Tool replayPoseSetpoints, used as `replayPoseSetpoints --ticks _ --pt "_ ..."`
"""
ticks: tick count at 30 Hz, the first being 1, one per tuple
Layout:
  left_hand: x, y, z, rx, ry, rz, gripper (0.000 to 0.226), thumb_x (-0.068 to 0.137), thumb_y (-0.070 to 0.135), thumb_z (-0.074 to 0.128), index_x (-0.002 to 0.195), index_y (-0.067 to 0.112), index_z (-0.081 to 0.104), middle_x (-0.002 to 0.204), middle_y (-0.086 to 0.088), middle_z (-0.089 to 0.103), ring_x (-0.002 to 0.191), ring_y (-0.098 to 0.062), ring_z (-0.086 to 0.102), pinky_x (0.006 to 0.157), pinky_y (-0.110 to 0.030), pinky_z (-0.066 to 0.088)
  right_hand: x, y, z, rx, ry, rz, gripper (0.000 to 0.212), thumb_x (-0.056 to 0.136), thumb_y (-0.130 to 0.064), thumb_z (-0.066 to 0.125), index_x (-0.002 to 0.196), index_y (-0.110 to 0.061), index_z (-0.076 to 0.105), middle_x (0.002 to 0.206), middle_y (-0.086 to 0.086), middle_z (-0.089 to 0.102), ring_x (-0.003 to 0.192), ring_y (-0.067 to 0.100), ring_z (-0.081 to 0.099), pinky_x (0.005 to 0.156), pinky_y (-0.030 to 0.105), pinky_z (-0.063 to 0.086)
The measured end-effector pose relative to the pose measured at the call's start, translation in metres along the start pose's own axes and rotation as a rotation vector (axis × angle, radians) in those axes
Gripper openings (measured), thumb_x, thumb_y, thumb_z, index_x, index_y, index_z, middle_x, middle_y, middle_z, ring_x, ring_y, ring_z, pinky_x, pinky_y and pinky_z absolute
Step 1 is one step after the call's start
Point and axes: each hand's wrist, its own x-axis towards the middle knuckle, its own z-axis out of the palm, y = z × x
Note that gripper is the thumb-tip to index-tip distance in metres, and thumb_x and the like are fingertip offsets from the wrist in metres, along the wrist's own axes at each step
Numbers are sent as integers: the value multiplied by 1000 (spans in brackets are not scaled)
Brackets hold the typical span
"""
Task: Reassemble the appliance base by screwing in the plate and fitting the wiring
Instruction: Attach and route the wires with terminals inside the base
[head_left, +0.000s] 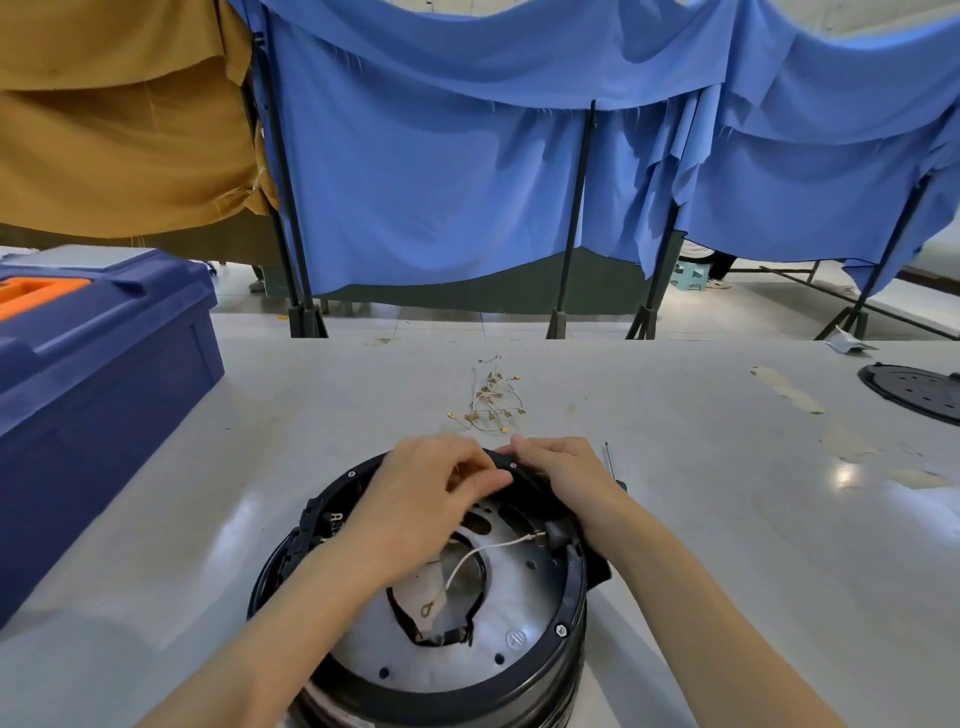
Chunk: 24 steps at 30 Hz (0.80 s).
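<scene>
Two hands are working the appliance base (571, 597). I'm seeing left hand (431, 493) fingers pinching a gold bit (457, 474), right hand (563, 480) fingers gripping its rim.

Single head view, looking forward-down, close over table (675, 519); curtains (441, 182) beyond.

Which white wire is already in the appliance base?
The lone wire crossing the metal plate inside the base; the other wires lie heaped on the table beyond.

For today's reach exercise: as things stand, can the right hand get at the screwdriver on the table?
Probably yes. The screwdriver lies on the table beside the right hand, nothing between them; the hand must first release the appliance base rim.
</scene>
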Motion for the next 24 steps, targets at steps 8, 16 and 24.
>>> replayPoseSetpoints --ticks 8,16,24 --pt "11 -35 -8 391 -133 -123 42 102 33 43 144 38 40 123 4 54 115 -21 50 98 -33 37 19 0 -32 -197 296 -108 12 90 -3 63 98 -4 72 87 9 75 82 17 67 61 20 46" --pt "16 -44 -3 387 -62 -109 39 105 31 34 140 42 45 110 3 57 105 -25 54 85 -34 44 43 10 -21 -961 326 -50 41 79 -25 75 96 12 68 102 27 68 99 38 62 80 41 50" --pt "18 -46 -3 425 -72 -116 39 105 31 33 140 42 44 113 1 57 106 -25 53 83 -32 40 56 17 -12 -1241 234 10 15 91 -2 47 79 -2 55 97 23 56 97 39 55 70 29 32"
